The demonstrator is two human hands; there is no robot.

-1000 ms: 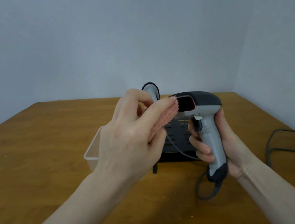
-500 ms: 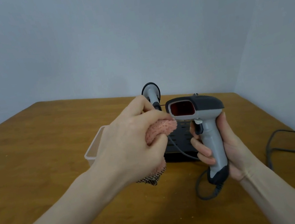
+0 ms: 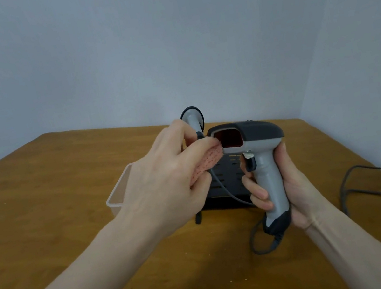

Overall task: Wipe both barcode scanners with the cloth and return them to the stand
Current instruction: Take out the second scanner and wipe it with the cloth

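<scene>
My right hand (image 3: pixel 285 183) grips the handle of a grey and black barcode scanner (image 3: pixel 259 152), held upright with its red window facing left. My left hand (image 3: pixel 165 182) holds a bunched pink cloth (image 3: pixel 209 161) whose tip touches the lower left edge of that window. Behind my left hand the second scanner (image 3: pixel 192 118) stands handle-up in the black stand (image 3: pixel 228 178); its head is hidden. A grey cable (image 3: pixel 260 244) hangs from the held scanner's base onto the wooden table (image 3: pixel 40 196).
A clear plastic tub (image 3: pixel 119 195) sits just left of the stand, partly behind my left hand. A dark cable (image 3: pixel 368 179) loops across the table at the right. Walls meet close behind the table's far corner.
The cloth dropped below the scanner's window half a second ago and has now come back up against its lower left edge. The scanner has stayed upright in my right hand.
</scene>
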